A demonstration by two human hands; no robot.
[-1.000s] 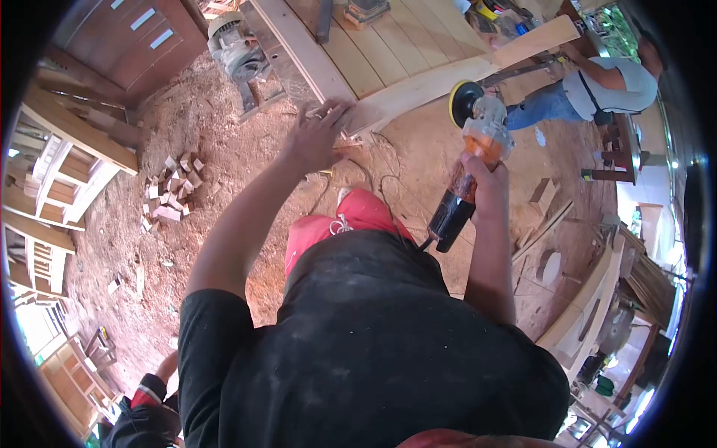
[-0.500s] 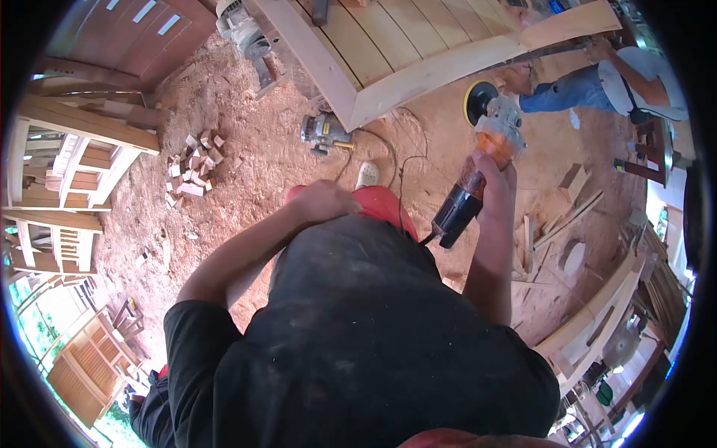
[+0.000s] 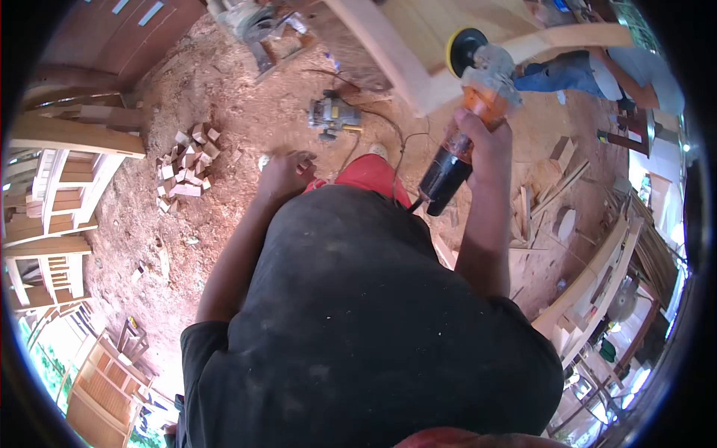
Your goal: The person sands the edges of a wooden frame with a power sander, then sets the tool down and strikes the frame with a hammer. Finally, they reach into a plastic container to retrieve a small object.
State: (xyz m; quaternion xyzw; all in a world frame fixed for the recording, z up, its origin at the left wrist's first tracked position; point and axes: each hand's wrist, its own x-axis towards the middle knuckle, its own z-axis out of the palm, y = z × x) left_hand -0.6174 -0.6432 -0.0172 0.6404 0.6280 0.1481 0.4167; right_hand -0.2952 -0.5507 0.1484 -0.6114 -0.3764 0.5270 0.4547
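My right hand (image 3: 484, 142) is wrapped round the body of an orange and black power tool (image 3: 489, 93) with a round yellow-rimmed disc (image 3: 463, 52) at its top end. The disc is in front of the wooden panel's corner; whether they touch I cannot tell. A dark cord runs from the tool's lower end. My left hand (image 3: 287, 174) is beside my red shorts (image 3: 368, 173), fingers loosely curled and apart, holding nothing. The wooden panel (image 3: 418, 37) has a pale frame and lies at the top.
A grey router-like tool (image 3: 332, 116) with a cord lies on the dusty floor. Small wood blocks (image 3: 188, 164) are heaped at left, near wooden furniture frames (image 3: 67, 187). Another person in blue jeans (image 3: 560, 75) is at upper right. Curved boards (image 3: 597, 291) lie at lower right.
The power tool in my right hand has moved up and slightly left, towards the panel. My left hand has come off my lap to the left. The panel appears shifted to the right.
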